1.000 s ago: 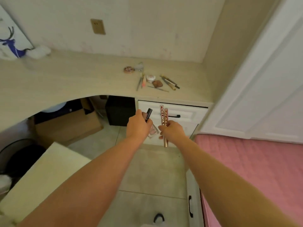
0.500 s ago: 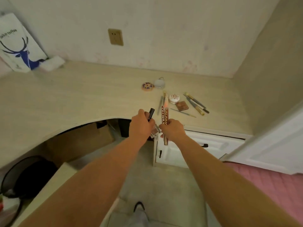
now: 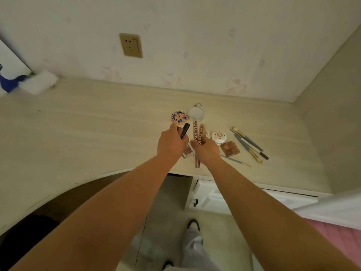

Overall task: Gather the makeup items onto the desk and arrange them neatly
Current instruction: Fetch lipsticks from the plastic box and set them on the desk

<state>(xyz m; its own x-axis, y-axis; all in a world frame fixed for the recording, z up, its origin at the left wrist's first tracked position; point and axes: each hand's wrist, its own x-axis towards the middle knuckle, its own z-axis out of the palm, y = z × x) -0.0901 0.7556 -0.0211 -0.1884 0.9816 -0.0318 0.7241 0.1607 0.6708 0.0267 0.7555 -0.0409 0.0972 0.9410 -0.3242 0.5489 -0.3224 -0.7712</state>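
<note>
fingers of right hand grip two rose tubes.

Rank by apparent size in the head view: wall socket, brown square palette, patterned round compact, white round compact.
1. wall socket, clearly largest.
2. brown square palette.
3. patterned round compact and white round compact look about equal; I won't rank them.

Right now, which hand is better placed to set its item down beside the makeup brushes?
Right hand: its rose-gold tubes hang nearer the makeup brushes; the left hand is farther away.
</note>
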